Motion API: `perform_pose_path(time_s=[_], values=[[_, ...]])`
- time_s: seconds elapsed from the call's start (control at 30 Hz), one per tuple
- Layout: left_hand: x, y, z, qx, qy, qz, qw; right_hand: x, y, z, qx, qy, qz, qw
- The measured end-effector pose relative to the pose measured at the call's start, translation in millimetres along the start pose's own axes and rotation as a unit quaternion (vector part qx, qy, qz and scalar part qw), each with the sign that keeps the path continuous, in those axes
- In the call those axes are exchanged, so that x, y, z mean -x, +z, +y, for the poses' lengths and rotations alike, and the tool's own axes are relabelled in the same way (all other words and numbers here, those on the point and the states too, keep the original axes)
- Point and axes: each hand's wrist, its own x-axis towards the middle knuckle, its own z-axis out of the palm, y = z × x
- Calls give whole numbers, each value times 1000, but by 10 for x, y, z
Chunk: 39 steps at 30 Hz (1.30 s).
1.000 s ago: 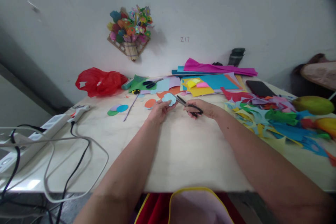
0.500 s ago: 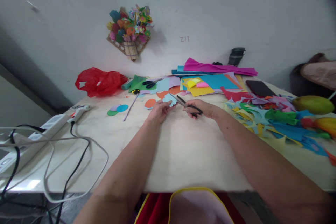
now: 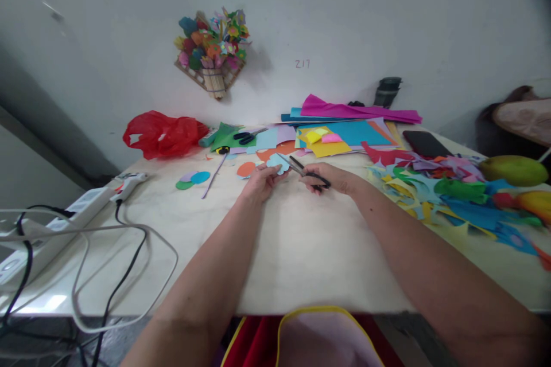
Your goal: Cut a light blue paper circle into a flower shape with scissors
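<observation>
My left hand [image 3: 259, 180] pinches a light blue paper cut-out [image 3: 278, 162] just above the table, near its middle. My right hand [image 3: 332, 177] grips black-handled scissors [image 3: 303, 170], fingers through the loops. The blades are spread and point left into the edge of the blue cut-out. An orange paper circle [image 3: 247, 169] lies on the table just left of my left hand.
Green and blue paper circles [image 3: 192, 180] lie further left. Coloured paper sheets [image 3: 344, 132] and a second pair of scissors [image 3: 244, 137] sit at the back, scraps [image 3: 451, 192] on the right, a red bag [image 3: 161, 133] and a power strip with cables [image 3: 64, 221] on the left. A phone [image 3: 426, 144] lies back right.
The scissor blades have spread a little wider against the blue cut-out. Both hands stay in the same place.
</observation>
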Motion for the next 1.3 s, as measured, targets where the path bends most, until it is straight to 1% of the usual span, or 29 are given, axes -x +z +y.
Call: perform_pose_path(time_s=[0.37, 0.67, 0.93, 1.3], values=[[13, 32, 25, -3, -5, 15, 1000, -13, 1, 30, -5, -12, 0, 1000], [4, 11, 15, -1, -2, 10, 1000, 10, 19, -24, 8, -3, 3, 1000], [1, 11, 4, -8, 2, 6, 1000, 8, 16, -10, 5, -9, 4, 1000], [8, 22, 21, -2, -2, 12, 1000, 2, 16, -7, -3, 2, 3, 1000]])
